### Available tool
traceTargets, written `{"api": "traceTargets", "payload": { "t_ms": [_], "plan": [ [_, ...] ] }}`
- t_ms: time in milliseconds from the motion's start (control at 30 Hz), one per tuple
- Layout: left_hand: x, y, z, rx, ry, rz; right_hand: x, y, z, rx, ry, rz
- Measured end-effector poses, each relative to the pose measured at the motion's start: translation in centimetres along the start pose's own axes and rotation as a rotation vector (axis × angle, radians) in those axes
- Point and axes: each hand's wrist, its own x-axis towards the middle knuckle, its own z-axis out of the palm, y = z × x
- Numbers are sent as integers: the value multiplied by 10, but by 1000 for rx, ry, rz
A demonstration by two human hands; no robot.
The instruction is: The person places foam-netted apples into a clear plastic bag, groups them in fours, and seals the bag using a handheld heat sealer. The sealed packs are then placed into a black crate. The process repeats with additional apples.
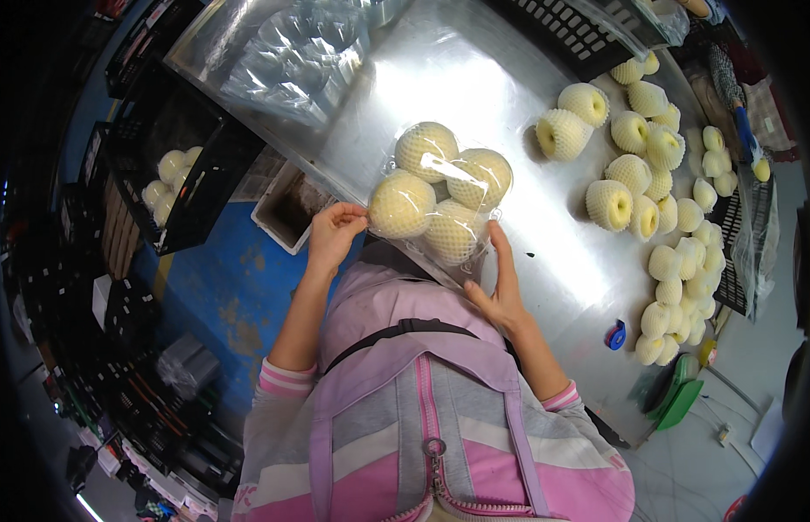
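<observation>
A clear plastic clamshell pack (442, 189) with several round yellow fruits in foam net sleeves lies at the near edge of a metal table (437, 78). My left hand (336, 238) pinches the pack's left corner between thumb and fingers. At its right side, my right hand (503, 287) rests with fingers apart against the pack's edge, the index fingertip touching near the rim. Many loose net-sleeved fruits (610, 204) are spread along the right of the table. Nested empty clear packs (300, 59) stand at the upper left.
Black crates stand at the left, one crate (202, 163) holding packed fruit. A white bin (290, 209) is beside the table. A blue tape dispenser (615, 335) and a green scoop-like item (679, 398) are at right. A co-worker's blue-sleeved arm (746, 130) reaches in at the far right.
</observation>
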Motion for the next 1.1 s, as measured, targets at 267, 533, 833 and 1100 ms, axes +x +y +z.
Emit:
{"api": "traceTargets", "payload": {
  "t_ms": [267, 533, 833, 1100],
  "plan": [
    [3, 0, -1, -81, -87, -52, -25, 24, 28, 969, 70, 855],
    [9, -2, 17, -123, -165, -47, 2, 52, 18, 815, 271, 713],
    [-3, -9, 45, -205, -257, -91, 16, 23, 43, 1194, 171, 898],
    [-10, 1, 45, -233, -258, -130, 15, 11, 49, 1080, -268, 819]
  ]
}}
